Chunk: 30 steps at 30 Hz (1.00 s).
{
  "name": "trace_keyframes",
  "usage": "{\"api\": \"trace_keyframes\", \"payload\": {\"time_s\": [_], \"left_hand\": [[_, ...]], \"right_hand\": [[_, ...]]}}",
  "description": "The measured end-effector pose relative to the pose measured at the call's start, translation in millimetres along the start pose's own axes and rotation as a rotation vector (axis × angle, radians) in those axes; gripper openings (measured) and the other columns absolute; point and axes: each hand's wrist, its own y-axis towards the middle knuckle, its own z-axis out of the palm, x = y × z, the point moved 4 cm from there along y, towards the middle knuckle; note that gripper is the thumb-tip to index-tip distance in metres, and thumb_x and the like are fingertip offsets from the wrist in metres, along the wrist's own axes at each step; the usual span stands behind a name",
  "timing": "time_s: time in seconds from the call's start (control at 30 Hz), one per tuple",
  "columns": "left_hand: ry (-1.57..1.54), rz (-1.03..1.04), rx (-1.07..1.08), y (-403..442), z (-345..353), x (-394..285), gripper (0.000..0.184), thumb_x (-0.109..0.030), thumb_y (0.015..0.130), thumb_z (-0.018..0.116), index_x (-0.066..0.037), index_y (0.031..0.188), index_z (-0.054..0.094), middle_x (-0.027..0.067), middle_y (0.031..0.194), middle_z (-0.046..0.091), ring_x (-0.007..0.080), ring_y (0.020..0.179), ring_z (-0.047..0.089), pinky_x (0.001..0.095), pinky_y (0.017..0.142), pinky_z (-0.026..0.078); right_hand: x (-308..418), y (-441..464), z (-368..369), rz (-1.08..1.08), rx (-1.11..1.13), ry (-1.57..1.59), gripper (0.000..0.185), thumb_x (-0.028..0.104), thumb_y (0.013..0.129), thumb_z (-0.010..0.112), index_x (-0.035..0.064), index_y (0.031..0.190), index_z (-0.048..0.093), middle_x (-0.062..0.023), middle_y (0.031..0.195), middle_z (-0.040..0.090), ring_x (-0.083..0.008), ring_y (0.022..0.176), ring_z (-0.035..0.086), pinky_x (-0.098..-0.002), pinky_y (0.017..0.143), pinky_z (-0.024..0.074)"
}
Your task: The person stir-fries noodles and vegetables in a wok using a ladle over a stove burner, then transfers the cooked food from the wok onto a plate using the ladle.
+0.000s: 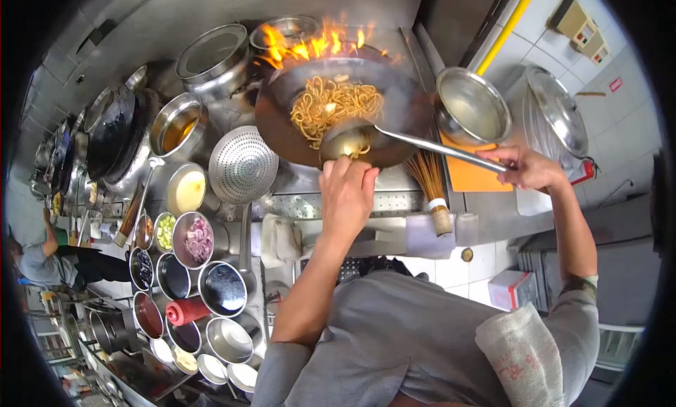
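The right hand [524, 169] grips the ladle [436, 147] beside noodles [334, 108] in the wok [276, 118]; the left hand [348, 196] meets its near rim, grip unclear. A slip could spill them; far flames [303, 50] could scorch them.

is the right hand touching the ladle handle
Touching: the head view shows the right hand with its fingers closed around the ladle handle, no gap between them.

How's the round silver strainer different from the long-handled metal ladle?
The strainer is dotted with holes; the ladle shows none. The strainer lies beside the dark metal wok, while the ladle is in the right hand. The strainer's handle points down the picture; the ladle's slants to the right. Both have rounded heads and long handles.
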Motion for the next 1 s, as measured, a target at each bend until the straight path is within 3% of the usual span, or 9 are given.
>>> {"api": "trace_keyframes", "payload": {"time_s": [0.07,0.13,0.3,0.4,0.5,0.63,0.77,0.87,1.0], "left_hand": [[0.022,-0.026,0.03,-10.9,9.9,6.0,0.01,-0.018,0.092,0.07,-0.007,0.092,0.071,0.0128,0.092,0.061,0.0369,0.093,0.056,0.0481,0.081,0.044],[0.071,-0.025,0.06,-20.8,37.7,37.7,0.011,-0.018,0.091,0.071,-0.007,0.093,0.071,0.0127,0.092,0.062,0.0371,0.094,0.056,0.0474,0.082,0.045],[0.006,-0.019,0.105,-101.6,25.5,22.7,0.009,-0.016,0.091,0.07,-0.007,0.093,0.071,0.0123,0.093,0.062,0.0364,0.094,0.057,0.0472,0.082,0.046],[0.035,0.021,0.07,-68.1,1.6,-0.1,0.008,-0.015,0.091,0.071,-0.007,0.093,0.071,0.0114,0.093,0.061,0.0352,0.093,0.056,0.0467,0.082,0.046],[0.04,0.031,-0.002,-22.3,-2.5,0.4,0.009,-0.015,0.089,0.073,-0.007,0.093,0.07,0.0103,0.092,0.061,0.0341,0.092,0.056,0.0462,0.081,0.045],[0.005,0.012,-0.019,-4.7,-2.8,-4.6,0.011,-0.017,0.091,0.072,-0.006,0.092,0.07,0.0107,0.092,0.061,0.0345,0.092,0.056,0.0469,0.08,0.045],[0.071,-0.018,0.039,-21.9,34.3,29.3,0.011,-0.018,0.091,0.072,-0.007,0.091,0.071,0.0125,0.092,0.06,0.036,0.093,0.056,0.0483,0.081,0.046],[0.078,0.027,0.038,-71.1,37.2,39.3,0.007,-0.013,0.09,0.071,-0.006,0.093,0.07,0.0148,0.089,0.062,0.0373,0.087,0.056,0.048,0.081,0.046],[0.052,0.052,0.038,-71.2,13.3,20.0,0.011,-0.017,0.089,0.073,-0.007,0.093,0.07,0.0128,0.091,0.06,0.0367,0.091,0.056,0.0481,0.081,0.045]], "right_hand": [[4.6,6.7,19.1,-0.006,-0.059,-0.073,0.061,0.002,0.09,0.067,0.0214,0.148,0.058,-0.0008,0.088,0.065,-0.0105,0.072,0.061,-0.0314,0.064,0.0479],[-6.7,43.7,43.8,-0.334,-0.247,-0.215,0.06,0.003,0.09,0.067,0.0219,0.147,0.058,-0.006,0.103,0.072,-0.0174,0.084,0.069,-0.0356,0.074,0.0532],[13.0,34.4,53.8,-0.29,-0.437,-0.621,0.061,-0.001,0.091,0.064,0.018,0.148,0.056,-0.0072,0.144,0.063,-0.0273,0.122,0.065,-0.0376,0.103,0.0511],[-9.7,16.6,36.1,-0.482,-0.37,-0.441,0.064,-0.007,0.088,0.063,0.0162,0.148,0.057,-0.0053,0.144,0.063,-0.0244,0.119,0.066,-0.0361,0.102,0.0513],[2.4,2.0,17.1,-0.121,-0.088,0.011,0.063,-0.005,0.088,0.066,0.0185,0.146,0.058,-0.0047,0.142,0.065,-0.0164,0.125,0.061,-0.0331,0.104,0.0498],[1.1,-3.8,2.9,0.002,0.053,0.048,0.065,-0.004,0.089,0.067,0.0193,0.148,0.057,-0.0021,0.142,0.064,-0.012,0.118,0.059,-0.0314,0.1,0.0495],[14.4,38.7,26.8,-0.268,-0.245,-0.337,0.066,-0.005,0.085,0.066,0.0173,0.147,0.057,-0.0109,0.14,0.064,-0.0278,0.123,0.063,-0.0387,0.105,0.0491],[45.1,37.8,47.5,0.033,-0.345,-0.458,0.065,-0.004,0.086,0.066,0.0187,0.146,0.057,-0.0148,0.138,0.064,-0.0352,0.124,0.061,-0.0407,0.106,0.0496],[10.7,18.5,43.6,-0.324,-0.414,-0.478,0.068,-0.008,0.086,0.063,0.0187,0.147,0.056,-0.0126,0.146,0.059,-0.0339,0.129,0.059,-0.0407,0.107,0.0501]]}}
